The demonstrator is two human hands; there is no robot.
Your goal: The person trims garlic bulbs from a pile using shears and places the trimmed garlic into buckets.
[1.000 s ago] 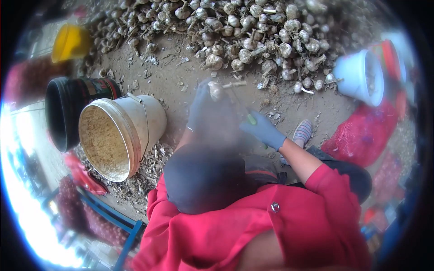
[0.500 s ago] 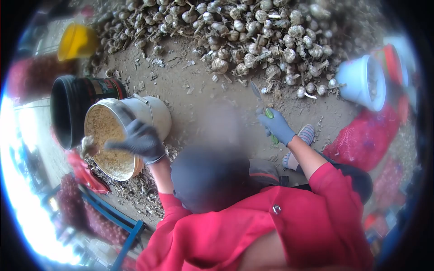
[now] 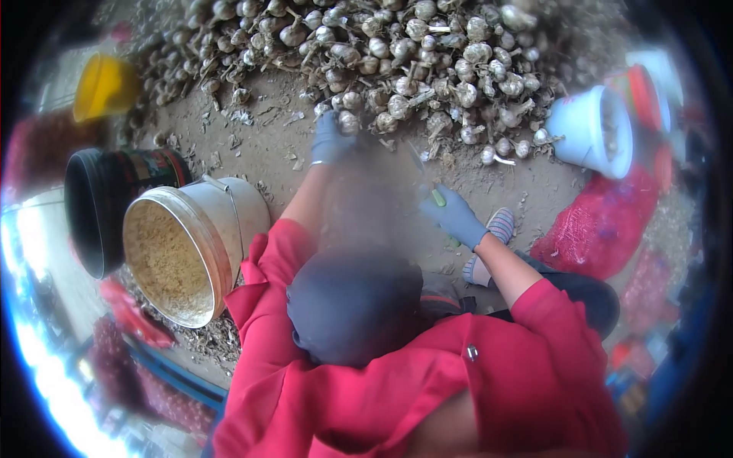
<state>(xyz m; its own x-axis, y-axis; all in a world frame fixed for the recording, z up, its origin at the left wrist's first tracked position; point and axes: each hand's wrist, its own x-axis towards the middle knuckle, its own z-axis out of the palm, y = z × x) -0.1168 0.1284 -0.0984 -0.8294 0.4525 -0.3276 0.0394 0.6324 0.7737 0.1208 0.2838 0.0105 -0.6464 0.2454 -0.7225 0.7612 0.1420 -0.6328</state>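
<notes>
My left hand (image 3: 333, 140), in a grey glove, reaches to the near edge of a heap of garlic bulbs (image 3: 401, 46). Its fingers are at a bulb (image 3: 348, 122); whether they grip it is hard to tell behind the blur. My right hand (image 3: 456, 217), also gloved, is closed around the green handle of a knife (image 3: 438, 198). The thin blade points up toward the heap, partly blurred. Between the hands a hazy patch hides part of the ground.
On the left lie a tipped white bucket (image 3: 248, 214), a dark bucket (image 3: 85, 214) and a yellow bucket (image 3: 105, 85). To the right are a pale blue bucket (image 3: 584, 130) and a red mesh sack (image 3: 603, 229). Dry skins litter the ground.
My left hand went from a bulb over the ground to the tipped bucket, where a bulb left its spread fingers, then forward to the heap. My right hand kept the knife.
</notes>
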